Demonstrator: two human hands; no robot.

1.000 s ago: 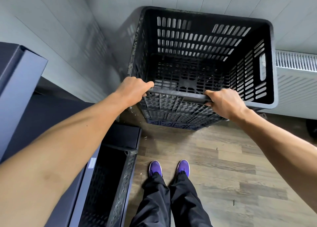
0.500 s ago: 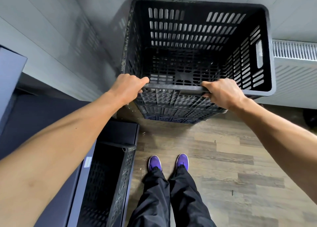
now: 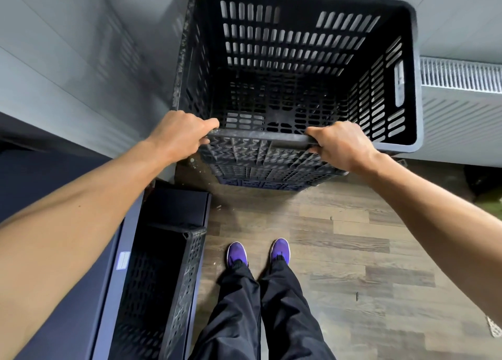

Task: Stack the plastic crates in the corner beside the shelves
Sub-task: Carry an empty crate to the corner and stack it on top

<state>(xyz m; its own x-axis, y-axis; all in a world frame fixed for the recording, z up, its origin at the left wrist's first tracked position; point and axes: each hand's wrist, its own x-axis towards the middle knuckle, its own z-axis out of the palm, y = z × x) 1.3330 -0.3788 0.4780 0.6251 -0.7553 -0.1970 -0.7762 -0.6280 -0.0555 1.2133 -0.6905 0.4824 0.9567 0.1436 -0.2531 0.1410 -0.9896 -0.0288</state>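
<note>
Both the left hand (image 3: 181, 134) and right hand (image 3: 342, 145) held the top crate's (image 3: 298, 68) near rim, settling it on the stack in the corner; next it seemed to need letting go.

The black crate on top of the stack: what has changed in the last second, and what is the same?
The black crate has slid a little up and left in the view, toward the corner walls; part of that may be the head camera tilting. The left hand and right hand kept their grip on its near rim. The crates beneath, the shelf crate and the feet look unmoved.
</note>
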